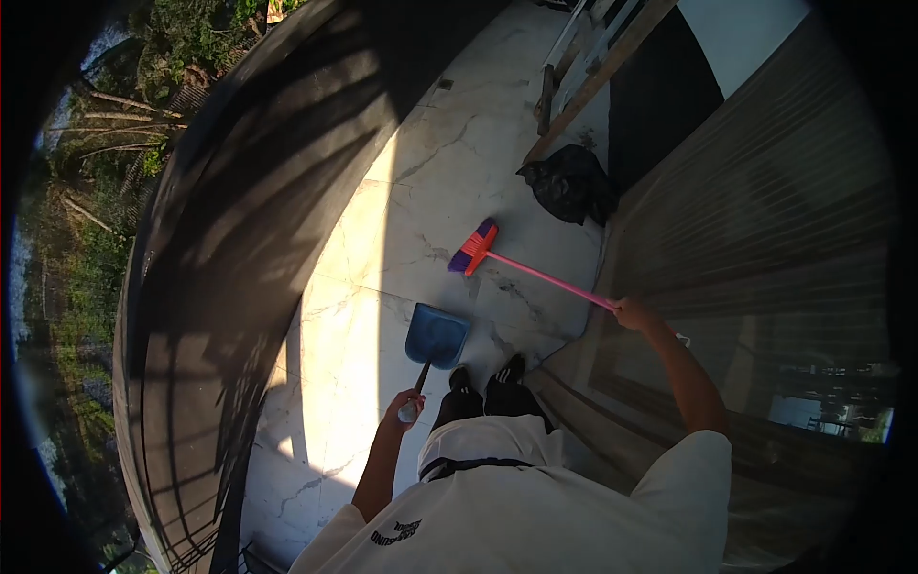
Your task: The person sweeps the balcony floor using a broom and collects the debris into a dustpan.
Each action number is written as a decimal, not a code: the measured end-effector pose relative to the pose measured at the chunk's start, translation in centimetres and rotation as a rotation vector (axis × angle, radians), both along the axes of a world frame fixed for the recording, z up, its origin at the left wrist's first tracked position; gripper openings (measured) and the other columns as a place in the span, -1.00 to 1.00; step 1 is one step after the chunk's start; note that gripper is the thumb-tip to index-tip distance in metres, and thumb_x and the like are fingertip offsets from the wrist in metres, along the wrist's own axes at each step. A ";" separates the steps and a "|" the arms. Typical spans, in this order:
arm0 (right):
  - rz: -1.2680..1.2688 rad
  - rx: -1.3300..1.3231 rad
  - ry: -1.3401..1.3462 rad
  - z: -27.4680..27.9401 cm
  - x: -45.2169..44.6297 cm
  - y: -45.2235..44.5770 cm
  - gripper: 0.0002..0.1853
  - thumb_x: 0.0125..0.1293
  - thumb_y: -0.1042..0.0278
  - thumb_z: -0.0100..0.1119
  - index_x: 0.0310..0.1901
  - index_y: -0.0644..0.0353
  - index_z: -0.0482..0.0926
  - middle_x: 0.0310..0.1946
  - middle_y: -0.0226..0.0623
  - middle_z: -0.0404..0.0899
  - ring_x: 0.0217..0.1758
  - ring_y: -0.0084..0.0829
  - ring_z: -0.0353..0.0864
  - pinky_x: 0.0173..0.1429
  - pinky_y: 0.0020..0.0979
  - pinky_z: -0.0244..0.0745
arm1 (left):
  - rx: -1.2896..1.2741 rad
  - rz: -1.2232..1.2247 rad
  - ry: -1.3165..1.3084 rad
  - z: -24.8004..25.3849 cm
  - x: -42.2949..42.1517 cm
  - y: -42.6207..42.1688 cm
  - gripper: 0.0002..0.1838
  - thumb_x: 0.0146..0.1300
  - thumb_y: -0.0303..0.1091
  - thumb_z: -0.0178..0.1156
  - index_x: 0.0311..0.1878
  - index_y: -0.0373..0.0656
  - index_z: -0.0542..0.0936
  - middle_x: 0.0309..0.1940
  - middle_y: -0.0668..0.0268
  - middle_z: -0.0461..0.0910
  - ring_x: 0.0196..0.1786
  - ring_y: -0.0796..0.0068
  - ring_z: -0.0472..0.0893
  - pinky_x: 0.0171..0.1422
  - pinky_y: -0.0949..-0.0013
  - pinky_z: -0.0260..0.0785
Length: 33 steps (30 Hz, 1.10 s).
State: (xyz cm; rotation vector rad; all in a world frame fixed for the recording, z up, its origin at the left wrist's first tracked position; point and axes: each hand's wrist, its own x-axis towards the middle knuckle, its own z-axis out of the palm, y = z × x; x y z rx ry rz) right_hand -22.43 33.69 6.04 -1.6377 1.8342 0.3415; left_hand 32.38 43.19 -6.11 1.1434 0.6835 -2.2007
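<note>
My left hand (405, 406) is closed round the handle of a blue dustpan (437, 335), whose pan is at the floor just ahead of my feet. In my right hand (631, 314) is the pink pole of a broom (472, 247), gripped near its upper end. The broom head is orange-red with purple bristles and lies farther ahead than the dustpan, apart from it. Whether the bristles press on the floor I cannot tell. Any dirt in the pan is too small to make out.
A black garbage bag (571, 184) sits by the right side, near a leaning wooden frame (583, 86). A dark low wall (258, 172) runs along the left, with plants beyond. Sheer netting (746, 258) hangs on the right. Marble-look tiles (421, 220) cover the floor, partly sunlit.
</note>
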 end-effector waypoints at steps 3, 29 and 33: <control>0.010 0.010 0.119 3.0 -3.3 2.4 -0.59 0.04 0.32 -0.11 0.01 -0.11 0.31 -0.31 -0.04 0.44 -0.25 -0.11 0.45 -0.18 -0.25 0.35 | -0.032 -0.039 -0.012 -0.3 -1.8 -0.8 -0.86 -0.08 -0.54 -0.02 -0.45 -0.42 0.28 -0.59 0.14 0.38 -0.63 0.44 0.43 -0.59 0.65 0.37; 0.082 0.161 0.000 1.6 -10.0 2.1 -0.62 0.09 0.27 -0.17 0.00 -0.19 0.32 -0.23 -0.09 0.42 -0.19 -0.12 0.42 -0.09 -0.22 0.31 | -0.065 -0.194 -0.082 8.4 -1.0 2.7 -0.95 -0.01 -0.61 -0.11 -0.46 -0.25 0.28 -0.61 0.23 0.35 -0.75 0.67 0.31 -0.74 0.72 0.22; 0.242 0.049 0.233 8.0 -12.4 2.0 -0.62 0.09 0.27 -0.16 0.00 -0.22 0.31 -0.38 -0.06 0.47 -0.32 -0.16 0.47 -0.19 -0.21 0.35 | -0.062 -0.223 -0.133 6.7 -1.5 2.1 -0.98 -0.03 -0.60 -0.07 -0.49 -0.30 0.30 -0.65 0.21 0.36 -0.73 0.63 0.34 -0.71 0.71 0.24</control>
